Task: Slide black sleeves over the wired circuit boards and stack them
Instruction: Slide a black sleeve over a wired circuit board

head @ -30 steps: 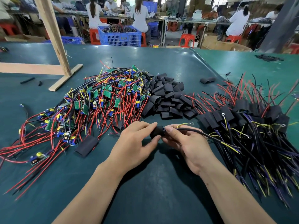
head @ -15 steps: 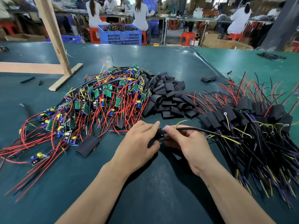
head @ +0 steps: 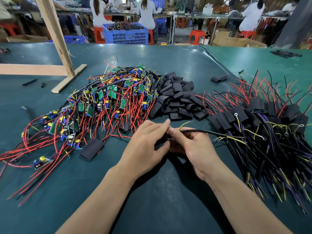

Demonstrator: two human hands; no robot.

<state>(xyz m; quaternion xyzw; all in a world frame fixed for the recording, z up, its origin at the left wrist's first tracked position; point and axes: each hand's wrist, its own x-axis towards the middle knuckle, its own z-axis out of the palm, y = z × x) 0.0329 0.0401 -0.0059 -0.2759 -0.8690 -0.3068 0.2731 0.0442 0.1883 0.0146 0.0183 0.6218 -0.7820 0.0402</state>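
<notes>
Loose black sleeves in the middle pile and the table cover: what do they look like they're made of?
Flattened black tube sleeves: probably matte, soft plastic or rubbery tubing; they lie creased flat with open ends. Dark green table cover: seemingly glossy vinyl-like sheet; it shows glare and a raised fold.

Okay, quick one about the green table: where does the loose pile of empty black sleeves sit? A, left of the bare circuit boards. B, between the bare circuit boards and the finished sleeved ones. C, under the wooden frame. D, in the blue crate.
B: the pile of empty black sleeves lies with the bare circuit boards on its left and the finished sleeved boards on its right.
</notes>
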